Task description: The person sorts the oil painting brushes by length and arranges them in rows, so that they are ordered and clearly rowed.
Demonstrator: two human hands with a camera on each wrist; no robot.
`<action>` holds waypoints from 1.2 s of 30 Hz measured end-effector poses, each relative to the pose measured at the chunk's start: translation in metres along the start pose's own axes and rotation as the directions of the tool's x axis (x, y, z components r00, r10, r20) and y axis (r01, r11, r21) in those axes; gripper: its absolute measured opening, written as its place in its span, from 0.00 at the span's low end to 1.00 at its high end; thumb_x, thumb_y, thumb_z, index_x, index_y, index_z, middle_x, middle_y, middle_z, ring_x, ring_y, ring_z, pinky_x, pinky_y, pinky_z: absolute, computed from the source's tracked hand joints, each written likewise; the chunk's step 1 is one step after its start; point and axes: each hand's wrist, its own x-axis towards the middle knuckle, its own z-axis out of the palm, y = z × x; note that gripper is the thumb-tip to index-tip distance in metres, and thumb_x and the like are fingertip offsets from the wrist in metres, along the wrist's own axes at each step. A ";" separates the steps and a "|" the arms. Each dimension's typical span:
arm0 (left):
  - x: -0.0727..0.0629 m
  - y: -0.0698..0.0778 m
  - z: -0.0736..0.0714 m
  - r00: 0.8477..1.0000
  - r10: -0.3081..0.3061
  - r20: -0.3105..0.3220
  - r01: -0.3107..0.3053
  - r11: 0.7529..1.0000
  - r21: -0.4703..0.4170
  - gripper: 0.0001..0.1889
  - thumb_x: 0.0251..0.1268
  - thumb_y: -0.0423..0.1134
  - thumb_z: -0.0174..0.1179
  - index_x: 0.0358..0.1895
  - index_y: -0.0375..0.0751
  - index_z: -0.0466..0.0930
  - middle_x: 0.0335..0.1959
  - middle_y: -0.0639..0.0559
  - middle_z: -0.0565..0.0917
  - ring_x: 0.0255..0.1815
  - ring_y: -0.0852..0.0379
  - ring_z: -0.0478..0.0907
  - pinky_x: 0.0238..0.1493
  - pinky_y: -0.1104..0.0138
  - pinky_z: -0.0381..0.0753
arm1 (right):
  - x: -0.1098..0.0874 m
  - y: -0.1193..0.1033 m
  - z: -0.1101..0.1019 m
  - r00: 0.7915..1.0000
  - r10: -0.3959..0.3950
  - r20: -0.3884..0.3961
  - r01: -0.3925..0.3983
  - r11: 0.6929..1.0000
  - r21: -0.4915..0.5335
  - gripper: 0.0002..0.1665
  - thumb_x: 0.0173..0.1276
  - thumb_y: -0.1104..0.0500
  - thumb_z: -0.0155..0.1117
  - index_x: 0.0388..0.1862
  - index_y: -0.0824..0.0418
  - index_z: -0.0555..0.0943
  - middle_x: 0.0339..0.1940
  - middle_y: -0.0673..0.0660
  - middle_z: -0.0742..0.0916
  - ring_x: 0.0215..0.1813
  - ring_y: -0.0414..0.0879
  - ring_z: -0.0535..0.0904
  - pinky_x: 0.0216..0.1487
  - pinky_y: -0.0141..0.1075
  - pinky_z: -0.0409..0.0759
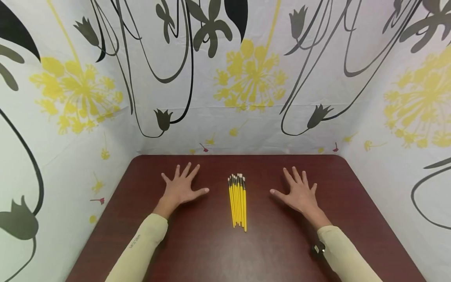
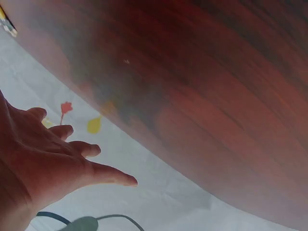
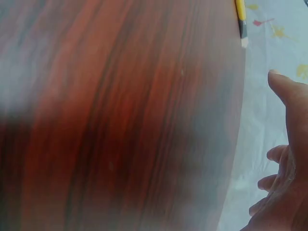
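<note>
paintbrushes point(image 1: 238, 203) bar the middle; room either side

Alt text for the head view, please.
Slender yellow-handled paintbrushes lie bunched, pale tips pointing away, on a dark red-brown table between a person's spread left hand and right hand, neither touching them. A white floral backdrop stands behind.

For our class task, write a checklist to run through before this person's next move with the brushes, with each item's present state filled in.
1. Left-hand grip holding nothing, fingers spread: ok.
2. Right-hand grip holding nothing, fingers spread: ok.
3. Brushes lying together on the table, between both grips: ok.
4. Bristle ends all toward the table's far edge: ok.
5. Handle ends level: not ok, they are uneven.
6. Exact brush count: cannot tell, they lie too close together.
</note>
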 end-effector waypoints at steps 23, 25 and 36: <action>0.002 0.064 0.013 0.988 0.134 0.081 -0.133 0.991 -0.017 0.55 0.61 0.83 0.52 0.87 0.68 0.42 0.90 0.51 0.50 0.88 0.32 0.48 0.74 0.19 0.41 | -0.002 -0.052 0.024 0.983 -0.177 0.058 0.177 0.984 0.009 0.60 0.64 0.24 0.67 0.87 0.49 0.59 0.87 0.64 0.62 0.87 0.70 0.52 0.80 0.74 0.50; 0.001 0.070 0.013 0.986 0.146 0.085 -0.144 0.989 -0.022 0.54 0.62 0.82 0.53 0.87 0.69 0.43 0.89 0.52 0.51 0.88 0.33 0.49 0.74 0.20 0.42 | -0.002 -0.055 0.025 0.980 -0.189 0.063 0.189 0.982 0.009 0.60 0.65 0.24 0.67 0.87 0.50 0.59 0.87 0.65 0.63 0.87 0.70 0.53 0.80 0.73 0.51; -0.009 0.097 0.018 0.986 0.144 0.088 -0.126 0.975 -0.180 0.47 0.74 0.65 0.60 0.87 0.63 0.46 0.87 0.49 0.58 0.85 0.35 0.59 0.74 0.20 0.49 | -0.007 -0.083 0.037 0.962 -0.269 0.045 0.266 0.962 0.055 0.60 0.64 0.28 0.71 0.87 0.51 0.59 0.86 0.63 0.66 0.87 0.67 0.57 0.80 0.70 0.56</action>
